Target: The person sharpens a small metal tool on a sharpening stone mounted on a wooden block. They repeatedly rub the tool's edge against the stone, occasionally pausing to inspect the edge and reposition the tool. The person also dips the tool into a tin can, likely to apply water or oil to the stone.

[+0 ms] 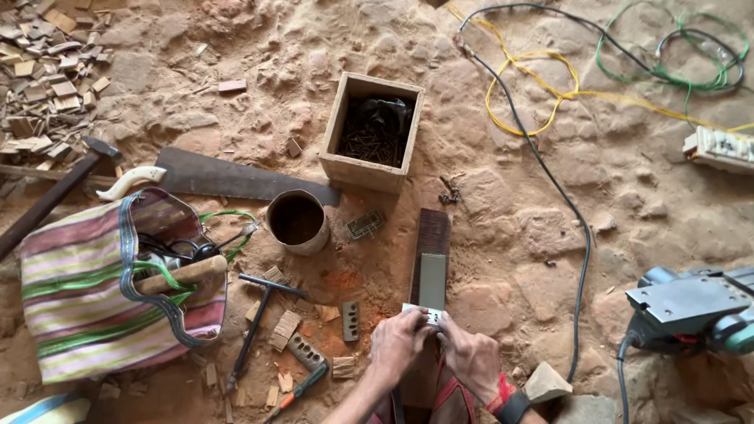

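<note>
My left hand [397,343] and my right hand [470,353] meet at the bottom middle, both pinching a small pale metal piece [422,314]. It rests on the near end of a dark wooden block [431,232] that carries a grey sharpening stone [432,279]. The block lies lengthwise away from me on the sandy ground. My right wrist wears a red band and a dark watch.
A wooden box of nails [372,129], a tin cup [298,222], a handsaw [220,177], a hammer [259,318], a striped tool bag [102,290], wood scraps [47,78], an electric planer [695,310], its black cable [577,235] and coloured wires [550,86] lie around.
</note>
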